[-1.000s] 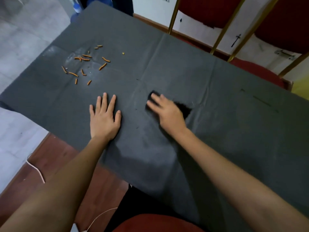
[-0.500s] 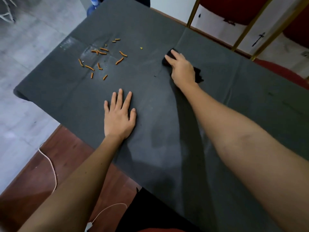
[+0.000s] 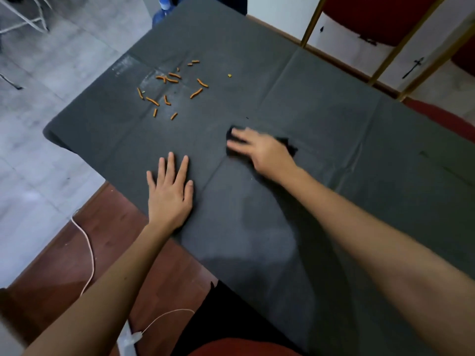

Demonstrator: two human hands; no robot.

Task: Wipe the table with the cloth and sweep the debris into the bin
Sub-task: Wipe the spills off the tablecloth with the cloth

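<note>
The table (image 3: 321, 104) is covered by a dark grey sheet. My right hand (image 3: 262, 152) presses flat on a small black cloth (image 3: 291, 147) near the table's middle; the hand is motion-blurred and hides most of the cloth. My left hand (image 3: 169, 191) lies flat with fingers spread on the sheet near the front edge, holding nothing. Several short orange debris sticks (image 3: 169, 91) are scattered on the far left part of the table, well beyond both hands. One tiny yellow crumb (image 3: 229, 75) lies to their right. No bin is visible.
Red chairs with gold frames (image 3: 385, 47) stand behind the table's far right edge. A white cable (image 3: 88, 253) runs over the brown floor strip at the lower left. Grey floor tiles lie left of the table. A blue water bottle (image 3: 162, 14) stands beyond the far corner.
My right hand slid the cloth away to the far side, then pulled it back toward me to the table's middle. My left hand stayed flat in place.
</note>
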